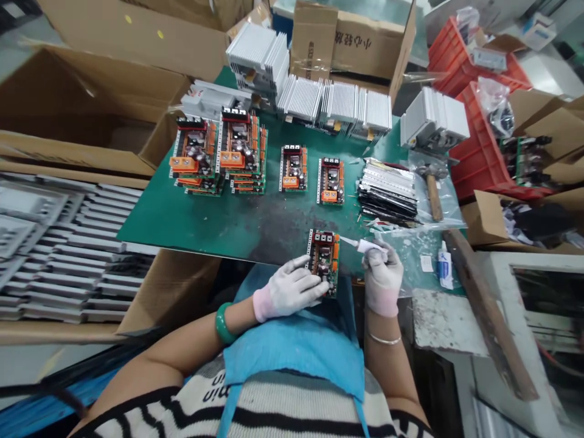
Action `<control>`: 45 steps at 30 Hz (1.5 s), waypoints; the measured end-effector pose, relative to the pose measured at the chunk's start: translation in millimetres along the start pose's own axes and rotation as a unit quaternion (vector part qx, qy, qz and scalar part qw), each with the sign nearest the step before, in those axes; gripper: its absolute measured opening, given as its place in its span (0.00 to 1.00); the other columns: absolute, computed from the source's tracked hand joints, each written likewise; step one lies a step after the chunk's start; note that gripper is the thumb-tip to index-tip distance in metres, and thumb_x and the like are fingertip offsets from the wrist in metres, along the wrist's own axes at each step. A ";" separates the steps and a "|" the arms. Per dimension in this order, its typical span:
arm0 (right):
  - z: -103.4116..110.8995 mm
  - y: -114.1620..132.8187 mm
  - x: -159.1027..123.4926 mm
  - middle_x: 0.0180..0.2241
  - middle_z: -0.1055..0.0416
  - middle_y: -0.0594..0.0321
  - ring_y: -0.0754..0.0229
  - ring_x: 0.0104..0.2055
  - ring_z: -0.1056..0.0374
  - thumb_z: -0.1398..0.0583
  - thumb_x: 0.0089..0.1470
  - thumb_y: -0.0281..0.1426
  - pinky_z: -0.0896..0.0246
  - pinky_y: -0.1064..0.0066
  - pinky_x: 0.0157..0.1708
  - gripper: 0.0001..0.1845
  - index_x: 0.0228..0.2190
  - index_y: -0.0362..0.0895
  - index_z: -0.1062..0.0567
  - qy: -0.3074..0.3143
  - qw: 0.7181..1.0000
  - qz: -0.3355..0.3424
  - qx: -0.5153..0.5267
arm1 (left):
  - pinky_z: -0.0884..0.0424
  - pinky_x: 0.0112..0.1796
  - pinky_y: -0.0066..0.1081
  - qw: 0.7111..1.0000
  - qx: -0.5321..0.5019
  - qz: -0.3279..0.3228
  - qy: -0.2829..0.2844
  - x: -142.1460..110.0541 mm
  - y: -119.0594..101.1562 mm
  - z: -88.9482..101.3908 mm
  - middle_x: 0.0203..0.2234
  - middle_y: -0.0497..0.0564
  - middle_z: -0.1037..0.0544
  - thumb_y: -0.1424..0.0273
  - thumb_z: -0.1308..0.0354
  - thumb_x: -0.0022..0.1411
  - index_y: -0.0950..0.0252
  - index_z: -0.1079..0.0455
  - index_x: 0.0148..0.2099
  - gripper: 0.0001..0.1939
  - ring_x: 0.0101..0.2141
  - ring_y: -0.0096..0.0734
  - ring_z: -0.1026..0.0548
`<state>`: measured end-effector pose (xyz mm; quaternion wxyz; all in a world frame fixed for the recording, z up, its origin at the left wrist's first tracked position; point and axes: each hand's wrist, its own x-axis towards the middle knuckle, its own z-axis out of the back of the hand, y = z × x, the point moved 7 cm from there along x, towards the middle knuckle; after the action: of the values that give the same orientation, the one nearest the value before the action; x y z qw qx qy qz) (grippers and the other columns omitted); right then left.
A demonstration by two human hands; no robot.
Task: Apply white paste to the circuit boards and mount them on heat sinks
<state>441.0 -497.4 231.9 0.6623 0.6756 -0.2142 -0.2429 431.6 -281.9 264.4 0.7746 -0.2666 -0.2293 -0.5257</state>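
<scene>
My gloved left hand (294, 284) lies across the lower left part of a circuit board (325, 252) at the table's near edge, its fingers gripping the board and hiding part of it. My gloved right hand (384, 274) is closed around a white tube with a long thin nozzle (365, 246). The nozzle points left, its tip close to the upper right corner of the board. Two similar boards, a left one (293, 167) and a right one (331, 181), lie flat farther back. Stacks of such boards, a left stack (194, 149) and a right stack (239, 146), stand at the left.
Finned metal heat sinks (301, 97) line the green table's (255, 225) back. To the right lie a bundle of thin strips (387, 191), a hammer (433, 194) and another tube (444, 266). A carton (59, 140) and red crates (483, 152) stand around the table.
</scene>
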 end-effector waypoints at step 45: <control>-47.2 81.4 -5.2 0.33 0.22 0.65 0.62 0.33 0.25 0.38 0.59 0.37 0.30 0.71 0.33 0.07 0.38 0.48 0.25 0.114 0.853 0.380 -0.339 | 0.44 0.62 0.41 0.989 0.043 0.127 -0.063 -23.8 19.9 -24.6 0.50 0.55 0.22 0.44 0.45 0.60 0.62 0.30 0.54 0.30 0.55 0.43 0.27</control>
<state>468.5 -459.4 313.6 0.9109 0.2979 -0.2813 0.0489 443.9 -275.5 227.4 0.8299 -0.2927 -0.2645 -0.3944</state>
